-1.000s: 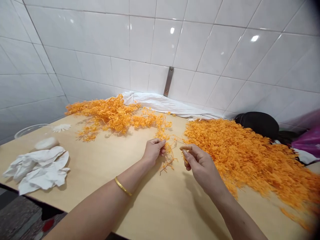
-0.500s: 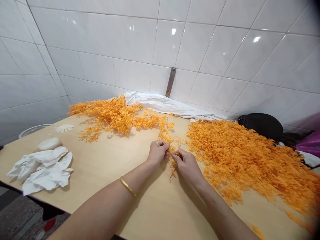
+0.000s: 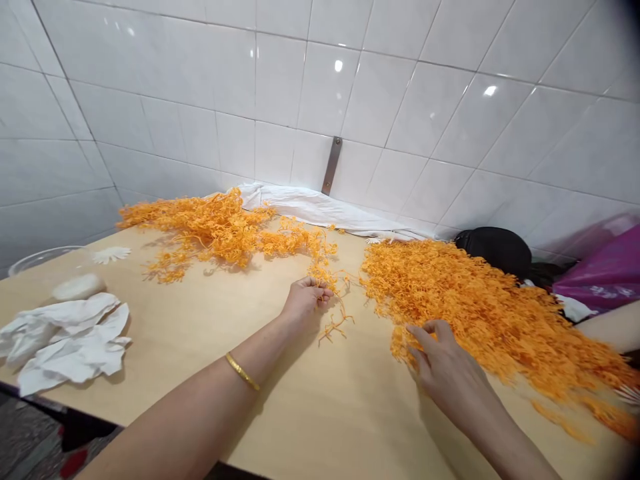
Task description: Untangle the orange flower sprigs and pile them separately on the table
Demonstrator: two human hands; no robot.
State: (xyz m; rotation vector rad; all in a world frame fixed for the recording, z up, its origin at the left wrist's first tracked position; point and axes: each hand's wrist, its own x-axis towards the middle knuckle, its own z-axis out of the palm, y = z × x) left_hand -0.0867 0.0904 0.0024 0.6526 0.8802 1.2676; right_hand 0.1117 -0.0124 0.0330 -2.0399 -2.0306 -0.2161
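My left hand (image 3: pixel 304 299) rests on the wooden table (image 3: pixel 210 333) with its fingers curled on a strand of small orange flowers (image 3: pixel 334 313) that trails toward me. My right hand (image 3: pixel 445 367) lies lower right, fingers spread and touching the near edge of the large orange flower pile (image 3: pixel 490 313). A second, looser pile of orange flower strands (image 3: pixel 220 230) lies at the back left, linked to the strand in my left hand. A gold bangle (image 3: pixel 243 371) is on my left wrist.
Crumpled white paper (image 3: pixel 70 340) lies near the left edge, with a white lump (image 3: pixel 77 287), a white flower piece (image 3: pixel 111 254) and a clear bowl (image 3: pixel 35 257) behind it. White cloth (image 3: pixel 320 207) runs along the tiled wall. A black object (image 3: pixel 495 248) and a purple bag (image 3: pixel 605 273) sit at right.
My right hand has left the strand it pinched beside my left hand and moved right and toward me onto the big pile. The left hand stays put.
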